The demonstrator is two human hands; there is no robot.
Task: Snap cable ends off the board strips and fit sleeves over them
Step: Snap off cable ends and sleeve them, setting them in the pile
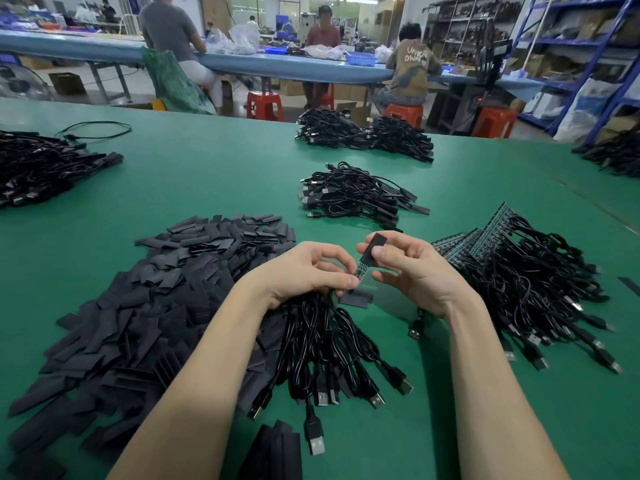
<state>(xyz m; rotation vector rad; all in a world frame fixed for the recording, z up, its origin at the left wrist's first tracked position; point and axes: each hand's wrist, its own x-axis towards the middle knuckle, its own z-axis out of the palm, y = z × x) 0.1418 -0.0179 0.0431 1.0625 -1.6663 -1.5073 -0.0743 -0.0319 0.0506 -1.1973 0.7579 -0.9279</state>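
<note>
**One sleeve going over one snapped-off board end**

One small circuit board (360, 271) sits at frame centre, its lower end pinched by the left hand (311, 271), which also keeps a bundle of USB cables (332, 348) gathered beneath it so the wires stay controlled. The right hand (408, 268) pinches a black sleeve (373, 244) at 1 o'clock of the board, mouth lined up over the board's top, apparently to slide down it. Both grips are clenched on their parts. Loose sleeves (166, 289) are heaped at 9 o'clock, board strips (485, 237) with uncut cables at 3 o'clock, both within easy reach. Sleeved cables (353, 195) lie at 12 o'clock on the green surface (207, 168).
</note>
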